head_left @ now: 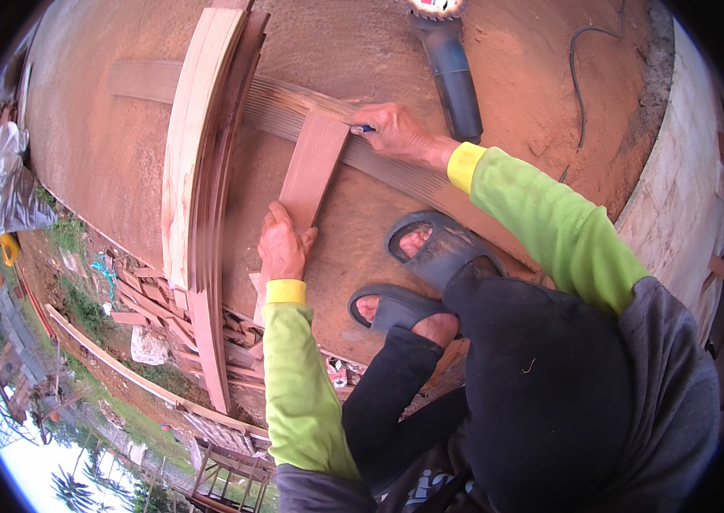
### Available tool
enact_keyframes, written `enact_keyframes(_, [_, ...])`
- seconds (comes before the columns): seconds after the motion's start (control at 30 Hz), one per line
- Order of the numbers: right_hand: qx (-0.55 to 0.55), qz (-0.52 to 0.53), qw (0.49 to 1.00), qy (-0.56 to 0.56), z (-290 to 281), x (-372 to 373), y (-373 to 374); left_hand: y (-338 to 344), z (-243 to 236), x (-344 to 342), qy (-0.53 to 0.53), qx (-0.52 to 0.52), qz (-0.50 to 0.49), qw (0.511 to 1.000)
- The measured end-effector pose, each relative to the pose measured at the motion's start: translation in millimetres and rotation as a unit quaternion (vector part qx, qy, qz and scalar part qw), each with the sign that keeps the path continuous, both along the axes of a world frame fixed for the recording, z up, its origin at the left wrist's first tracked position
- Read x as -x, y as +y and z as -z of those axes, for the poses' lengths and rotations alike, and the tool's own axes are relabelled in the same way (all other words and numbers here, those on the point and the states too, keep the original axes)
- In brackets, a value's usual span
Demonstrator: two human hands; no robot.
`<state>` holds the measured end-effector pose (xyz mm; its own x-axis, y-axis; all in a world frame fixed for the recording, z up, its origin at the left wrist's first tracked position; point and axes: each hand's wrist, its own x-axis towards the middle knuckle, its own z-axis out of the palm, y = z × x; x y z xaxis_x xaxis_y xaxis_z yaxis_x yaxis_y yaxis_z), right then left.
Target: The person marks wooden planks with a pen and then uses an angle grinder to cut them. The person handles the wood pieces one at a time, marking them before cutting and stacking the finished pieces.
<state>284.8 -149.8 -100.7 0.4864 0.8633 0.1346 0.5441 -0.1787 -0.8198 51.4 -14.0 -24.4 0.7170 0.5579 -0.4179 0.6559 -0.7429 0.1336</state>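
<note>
My left hand (283, 244) grips the lower end of a short reddish-brown board (315, 162). The board's upper end rests on a long grooved plank (276, 107) lying diagonally on the dusty surface. At that upper corner my right hand (392, 128) is closed on a small dark-blue stick, apparently a pencil or marker (366, 128). Left of the short board lies a stack of long boards (196, 137), pale on top and darker beside. Above my right hand lies a black angle grinder (447, 73) with a toothed disc. My two sandalled feet (417, 244) are just below the plank.
A black cord (577, 85) runs at the right, near a pale concrete edge (670, 171). Beyond the left edge are scrap offcuts (157, 312), a plastic sheet (7, 184), a yellow-handled tool (9, 249), grass and a wooden frame (225, 474) lower down.
</note>
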Motion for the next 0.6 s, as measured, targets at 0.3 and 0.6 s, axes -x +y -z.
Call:
enact_keyframes(0.3, [0.07, -0.086, 0.988, 0.112, -27.0, -10.4, 18.9, 1.7, -2.6, 2.2, -0.014, 0.017, -0.013, 1.0])
enact_keyframes(0.6, [0.203, -0.123, 0.953, 0.19, -37.2, -23.4, 28.5, -1.6, -0.3, 0.7, -0.021, 0.004, -0.038, 0.999])
